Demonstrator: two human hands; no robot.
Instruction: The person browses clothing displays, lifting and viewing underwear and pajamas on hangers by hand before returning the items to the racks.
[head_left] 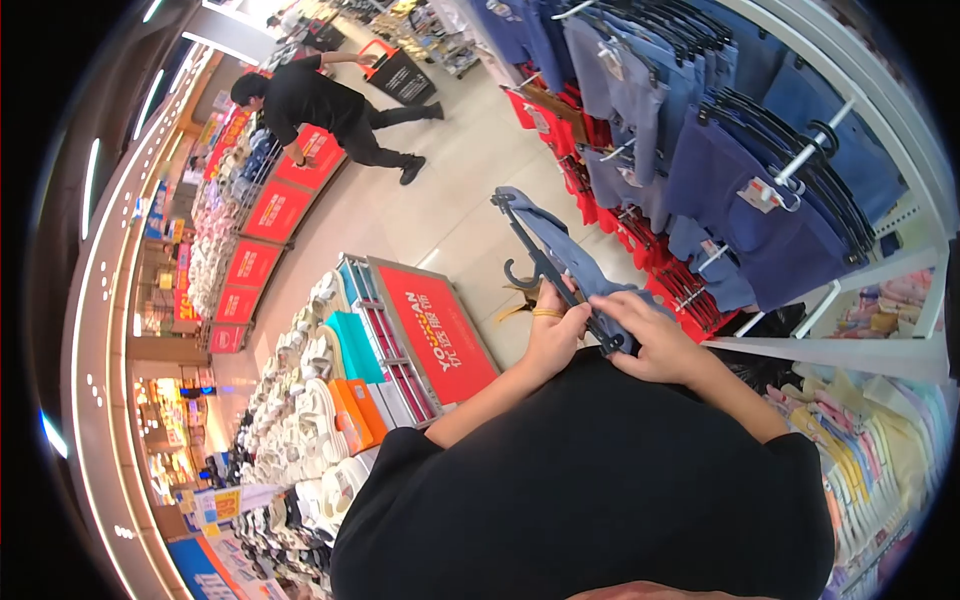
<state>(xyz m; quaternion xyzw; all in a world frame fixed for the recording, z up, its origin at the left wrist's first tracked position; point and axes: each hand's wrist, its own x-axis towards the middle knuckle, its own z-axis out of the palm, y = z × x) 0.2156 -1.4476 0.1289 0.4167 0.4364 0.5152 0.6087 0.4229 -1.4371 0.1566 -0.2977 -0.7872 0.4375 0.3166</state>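
In front of my body I hold a black clip hanger [535, 257] with a blue garment [572, 243] on it. My left hand [556, 330] is closed around the middle of the hanger bar, just below its hook. At the near end, my right hand [648, 338] grips the garment by its edge, close to the hanger's black clip [617, 343]. The far clip [503, 200] sits at the garment's other end. Part of the cloth is hidden behind my right hand, and its exact kind cannot be made out.
Racks of blue bottoms [735, 205] and red clothes [590, 215] hang on the right. White shoes [300, 420] and a red sign [430, 325] stand on the left. Farther off, a person in black [320, 100] holds a shopping basket [398, 75].
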